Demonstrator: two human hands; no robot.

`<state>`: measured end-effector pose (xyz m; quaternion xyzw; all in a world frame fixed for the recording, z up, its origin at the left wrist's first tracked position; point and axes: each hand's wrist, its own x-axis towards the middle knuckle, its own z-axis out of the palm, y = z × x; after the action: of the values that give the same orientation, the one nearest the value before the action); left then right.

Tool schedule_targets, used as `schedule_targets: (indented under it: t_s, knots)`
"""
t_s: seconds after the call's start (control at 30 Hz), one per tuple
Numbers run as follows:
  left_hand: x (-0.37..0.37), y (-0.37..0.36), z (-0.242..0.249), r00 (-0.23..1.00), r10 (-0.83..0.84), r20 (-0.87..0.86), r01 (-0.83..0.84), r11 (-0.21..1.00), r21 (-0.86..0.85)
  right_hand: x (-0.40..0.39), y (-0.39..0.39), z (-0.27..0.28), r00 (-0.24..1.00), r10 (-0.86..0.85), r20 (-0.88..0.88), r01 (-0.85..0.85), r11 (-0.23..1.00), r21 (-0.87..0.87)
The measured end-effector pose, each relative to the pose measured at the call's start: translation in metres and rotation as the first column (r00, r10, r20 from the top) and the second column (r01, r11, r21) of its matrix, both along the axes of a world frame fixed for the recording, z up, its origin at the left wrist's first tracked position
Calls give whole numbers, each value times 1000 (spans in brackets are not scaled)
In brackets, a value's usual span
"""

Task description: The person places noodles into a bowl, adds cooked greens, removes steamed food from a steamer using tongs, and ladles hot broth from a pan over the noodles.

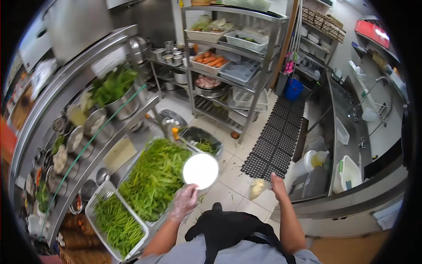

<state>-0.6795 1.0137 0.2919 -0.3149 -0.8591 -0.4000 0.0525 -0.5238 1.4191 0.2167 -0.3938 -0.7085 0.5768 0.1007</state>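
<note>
My left hand [185, 202], in a clear plastic glove, is closed on the near rim of a round white bowl [200, 170], whose bright inside shows no detail. My right hand [277, 185] is closed, thumb up, on a small see-through bag [258, 188] with pale yellow contents that hangs to its left. Just left of the bowl, a large heap of leafy greens [154, 176] fills a tray. Nearer to me, a white basket [140, 237] holds cut green stems [118, 224].
A steel shelf rack [259, 75] with baskets of vegetables and carrots [209, 59] stands ahead. A black rubber mat [274, 136] lies on the tiled floor. On the right runs a sink counter [347, 119]; on the left, a counter with several steel pots [121, 105].
</note>
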Motion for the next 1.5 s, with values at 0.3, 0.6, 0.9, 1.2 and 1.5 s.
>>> schedule_targets:
  t_s: [0.3, 0.6, 0.9, 1.2, 1.5]
  knots:
    - [-151, 272, 10, 875, -483, 28, 482, 867, -124, -148, 137, 48, 984, 45, -174, -29, 995, 98]
    - [-305, 372, -66, 977, -211, -41, 207, 975, -80, -384, 255, -3, 866, 469, -174, -459, 883, 92]
    - [-422, 351, -49, 969, 194, 155, -180, 979, -98, -640, 240, 26, 458, 887, -55, -776, 369, -511]
    - [-612, 288, -71, 862, 393, 320, -418, 909, 10, -872, 163, 8, 336, 942, -24, -714, 238, -658]
    - [-870, 175, -51, 629, 712, 311, -746, 666, -16, -1132, 11, 22, 388, 920, 49, -810, 366, -458]
